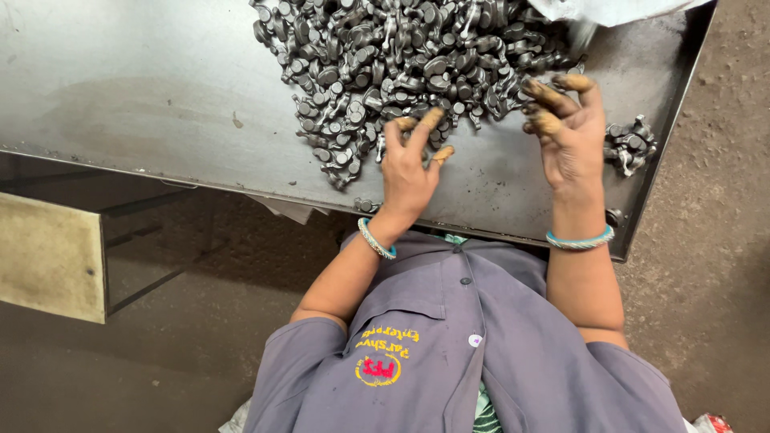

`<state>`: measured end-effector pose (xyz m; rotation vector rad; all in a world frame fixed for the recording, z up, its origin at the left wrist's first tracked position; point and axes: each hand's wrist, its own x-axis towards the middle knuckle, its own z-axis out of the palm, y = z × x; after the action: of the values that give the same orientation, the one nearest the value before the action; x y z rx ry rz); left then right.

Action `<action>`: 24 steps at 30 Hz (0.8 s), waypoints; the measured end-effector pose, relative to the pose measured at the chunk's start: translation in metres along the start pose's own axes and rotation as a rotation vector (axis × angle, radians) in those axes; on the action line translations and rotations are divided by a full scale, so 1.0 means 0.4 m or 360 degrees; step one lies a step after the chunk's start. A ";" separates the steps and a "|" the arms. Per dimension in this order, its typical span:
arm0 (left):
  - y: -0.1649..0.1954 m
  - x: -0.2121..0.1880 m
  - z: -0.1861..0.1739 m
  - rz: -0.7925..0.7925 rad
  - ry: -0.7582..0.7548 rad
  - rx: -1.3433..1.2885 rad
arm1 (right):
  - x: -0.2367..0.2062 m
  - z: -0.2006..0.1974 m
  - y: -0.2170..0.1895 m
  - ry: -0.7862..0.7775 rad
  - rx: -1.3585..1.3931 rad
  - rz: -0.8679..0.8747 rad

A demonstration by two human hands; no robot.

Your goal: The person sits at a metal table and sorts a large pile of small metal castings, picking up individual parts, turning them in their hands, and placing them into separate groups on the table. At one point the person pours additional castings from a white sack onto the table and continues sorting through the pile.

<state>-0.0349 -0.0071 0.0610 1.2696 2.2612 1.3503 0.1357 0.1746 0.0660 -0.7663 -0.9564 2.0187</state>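
From the head camera, looking straight down, a person in a grey work shirt [481, 353] stands at a steel desk [144, 96] with a raised lip along its near and right edges. A big heap of small dark metal parts [401, 56] covers the far middle of the desk, spilling toward the person. Each part looks like a short stem with rounded knobs, but they lie jumbled, their long axes pointing every way, so no common direction can be read.

The left hand [407, 164] rests at the near edge of the heap, its rust-stained fingertips [431, 119] bent down onto the nearest parts. Whether the grip has closed on a piece I cannot tell; the fingers hide what lies under them. A beaded bangle [375, 239] sits on that wrist.

The right hand [571, 132] is held just beside the heap's right edge, palm turned inward, fingers loosely spread and curled, the grip released with nothing seen in it. A blue bangle [579, 239] circles its wrist.

A small separate cluster of the same parts [630, 144] lies by the desk's right lip, close to the right hand. A pale sack edge [609, 10] shows at the top. Below the desk is a dirt floor [714, 240] and a flat tan board [48, 256] at left.
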 end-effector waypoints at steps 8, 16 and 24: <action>-0.018 0.042 0.004 -0.0122 -0.0140 0.0173 | 0.012 0.112 0.082 -0.0041 -0.2350 -0.0780; -0.025 0.027 0.013 -0.0091 -0.0233 0.0213 | -0.085 0.037 0.121 -0.0047 -0.2026 -0.0513; -0.017 0.024 0.021 -0.0074 -0.0262 0.0154 | -0.159 -0.095 0.134 -0.0132 -0.0394 -0.0131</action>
<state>-0.0398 0.0038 0.0532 1.2985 2.2508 1.0900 0.1783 0.1129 0.0137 -0.7646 -1.2829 1.8945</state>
